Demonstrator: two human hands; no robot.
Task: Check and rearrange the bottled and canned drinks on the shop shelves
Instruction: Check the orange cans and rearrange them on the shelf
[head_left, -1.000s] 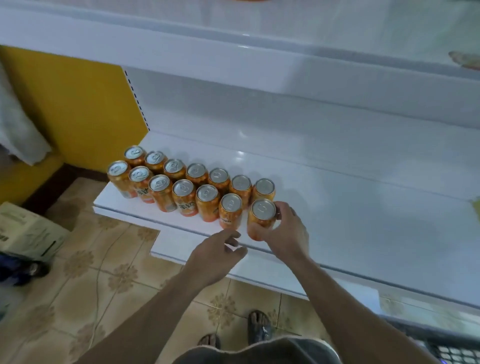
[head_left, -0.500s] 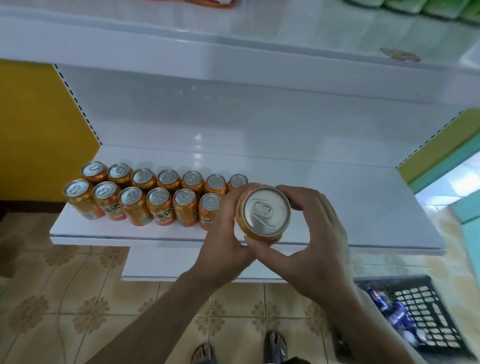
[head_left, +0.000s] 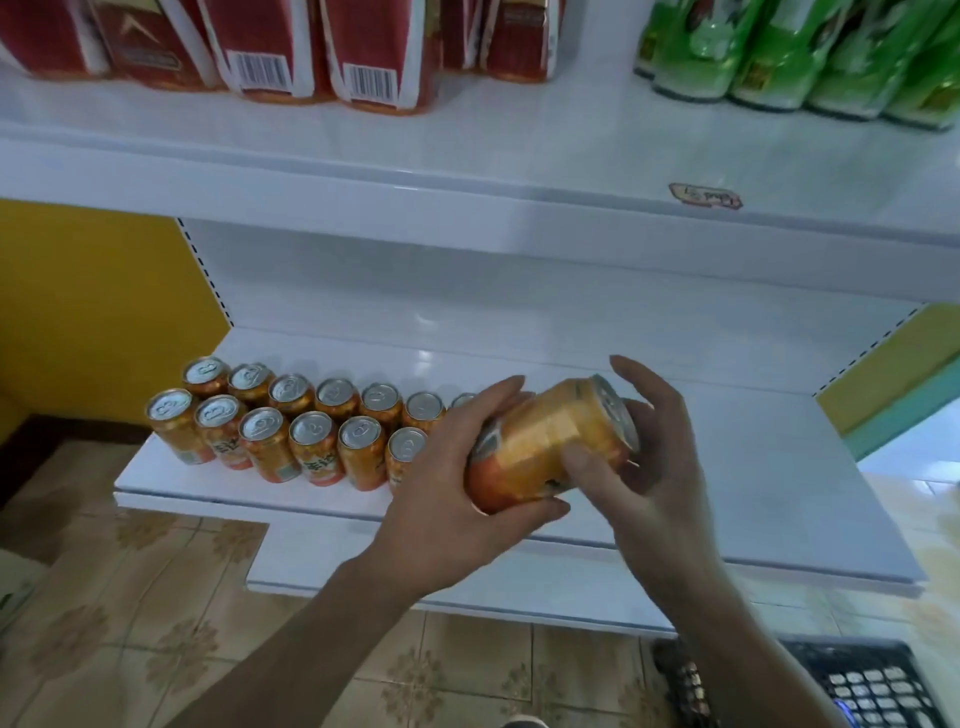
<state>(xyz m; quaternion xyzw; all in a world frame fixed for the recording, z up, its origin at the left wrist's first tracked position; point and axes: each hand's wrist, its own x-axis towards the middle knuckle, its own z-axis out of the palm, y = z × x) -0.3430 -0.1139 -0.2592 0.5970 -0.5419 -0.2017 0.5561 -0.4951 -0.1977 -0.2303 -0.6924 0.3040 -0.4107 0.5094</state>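
Held can (head_left: 550, 441): lying tilted at frame centre, top pointing right, above the lower shelf (head_left: 727, 467).
Left hand (head_left: 457, 499): gripping the can's base end.
Right hand (head_left: 649, 447): gripping the can near its top, thumb pressing the side.
Other cans (head_left: 291, 421): standing upright in two rows, left of centre.
Basket (head_left: 857, 686): sitting lower right.

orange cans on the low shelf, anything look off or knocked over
Nothing spilled or fallen. The orange cans on the lower shelf stand upright in two tidy rows. The only one not upright is the held can, tipped on its side between the left hand and right hand.
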